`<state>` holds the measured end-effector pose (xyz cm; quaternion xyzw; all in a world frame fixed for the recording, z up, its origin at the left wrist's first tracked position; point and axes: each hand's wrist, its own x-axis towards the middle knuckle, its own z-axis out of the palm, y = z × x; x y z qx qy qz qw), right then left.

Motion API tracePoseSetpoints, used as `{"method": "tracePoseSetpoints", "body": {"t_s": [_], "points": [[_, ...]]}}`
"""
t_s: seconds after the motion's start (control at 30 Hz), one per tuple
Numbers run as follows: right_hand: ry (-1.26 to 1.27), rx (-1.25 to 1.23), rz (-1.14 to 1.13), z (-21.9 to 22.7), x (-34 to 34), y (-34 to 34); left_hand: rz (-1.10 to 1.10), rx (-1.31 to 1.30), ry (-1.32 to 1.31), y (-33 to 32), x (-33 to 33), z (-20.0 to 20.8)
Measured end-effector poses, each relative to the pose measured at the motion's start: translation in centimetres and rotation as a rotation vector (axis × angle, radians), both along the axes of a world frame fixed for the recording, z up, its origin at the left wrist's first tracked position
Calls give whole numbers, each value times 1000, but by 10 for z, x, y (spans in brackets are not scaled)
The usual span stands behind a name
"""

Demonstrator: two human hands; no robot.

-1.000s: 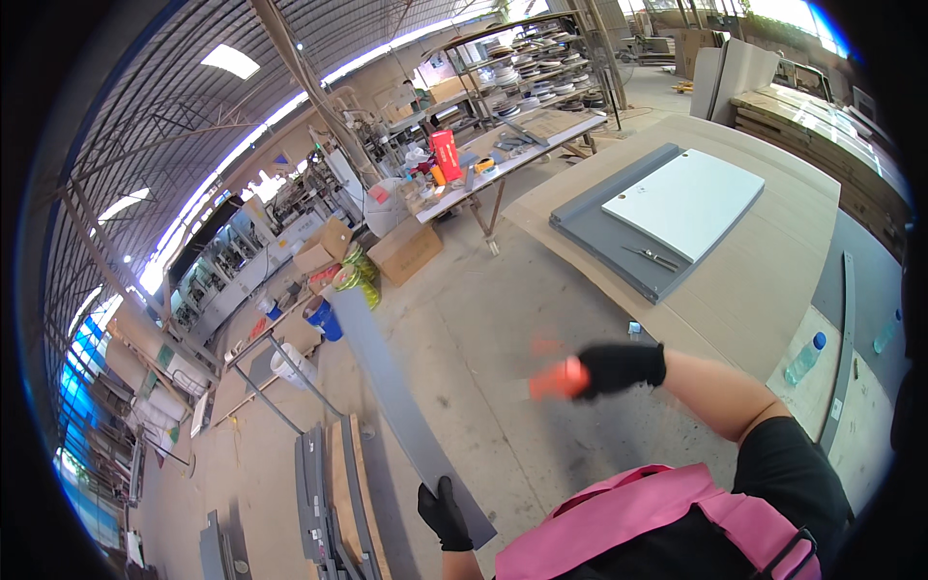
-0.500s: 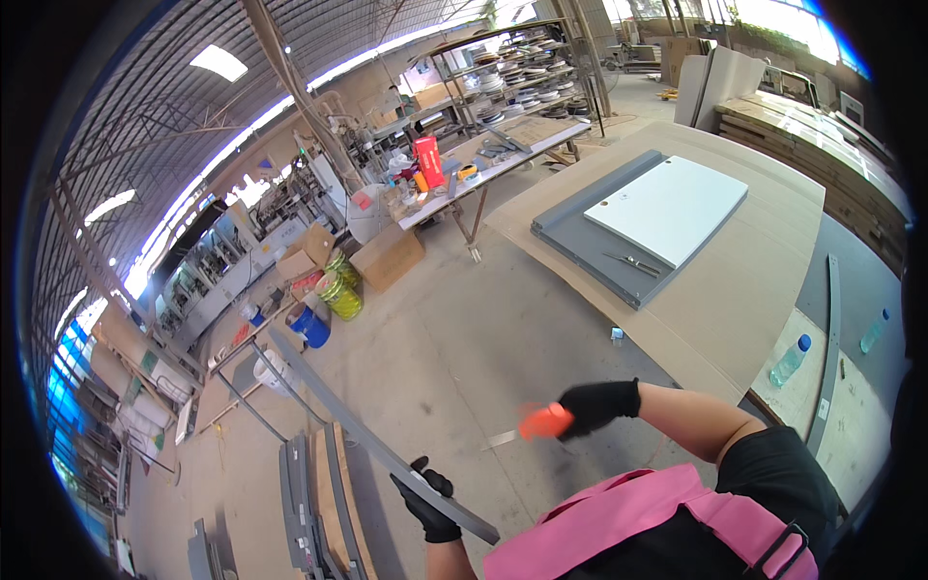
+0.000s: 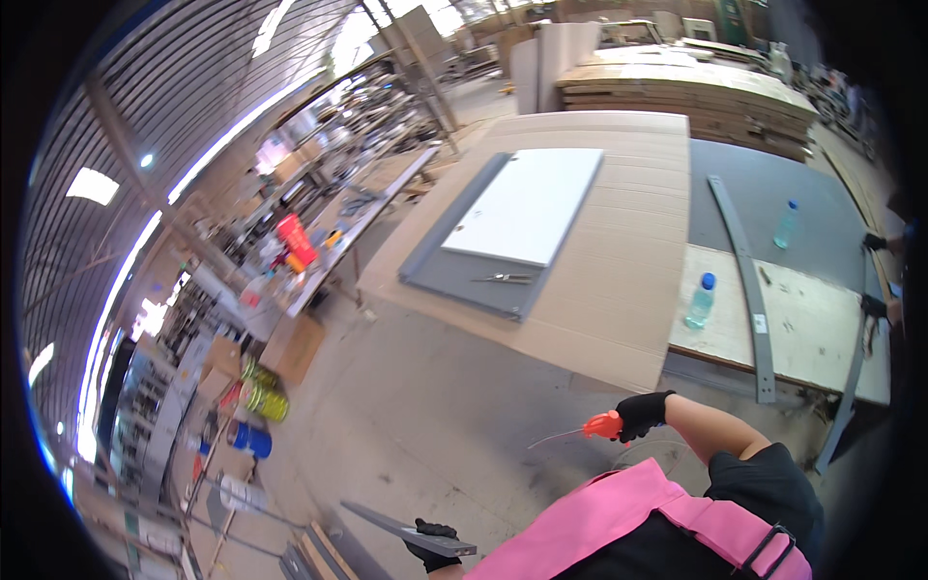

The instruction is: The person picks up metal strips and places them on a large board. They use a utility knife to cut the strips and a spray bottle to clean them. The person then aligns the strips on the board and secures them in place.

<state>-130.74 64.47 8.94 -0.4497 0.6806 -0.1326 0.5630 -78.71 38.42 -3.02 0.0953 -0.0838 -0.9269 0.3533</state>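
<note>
My left hand (image 3: 432,543), in a black glove, is closed around a long grey strip (image 3: 396,527) that angles away to the upper left. My right hand (image 3: 642,416), also black-gloved, grips an orange tool (image 3: 601,424) with a long thin shaft, like an air blow gun. The shaft points left over the floor, and a thin line like a hose curves below the hand. Beyond my hands, a white panel (image 3: 527,205) lies on a grey panel (image 3: 425,273) on a cardboard-covered table (image 3: 619,290). Pliers-like metal tools (image 3: 507,278) rest on the grey panel.
At right, a workbench (image 3: 720,338) holds a grey strip (image 3: 742,280) and two bottles (image 3: 701,302) (image 3: 786,224). Another person's gloved hands (image 3: 874,306) hold a strip at the far right. Stacked boards (image 3: 686,101) stand behind. Buckets (image 3: 249,440) are on the left.
The view has turned right, bringing in the other person's hands. The strip in my left hand now appears lower and flatter. The right hand's orange tool is sharper, its shaft visible.
</note>
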Motion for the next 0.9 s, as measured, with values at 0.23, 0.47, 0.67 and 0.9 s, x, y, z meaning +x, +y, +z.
{"method": "tracePoseSetpoints", "body": {"t_s": [0.23, 0.47, 0.67, 0.9], "points": [[-34, 106, -267, 65, -110, 141, -201, 88, -207, 13, -54, -44], [259, 385, -704, 40, -220, 298, -90, 11, -640, -8, -116, -50], [615, 183, -1398, -78, -269, 351, 67, -160, -892, -36, -153, -36], [1096, -43, -1303, -79, -367, 296, 218, -65, -694, -21, -181, 27]]}}
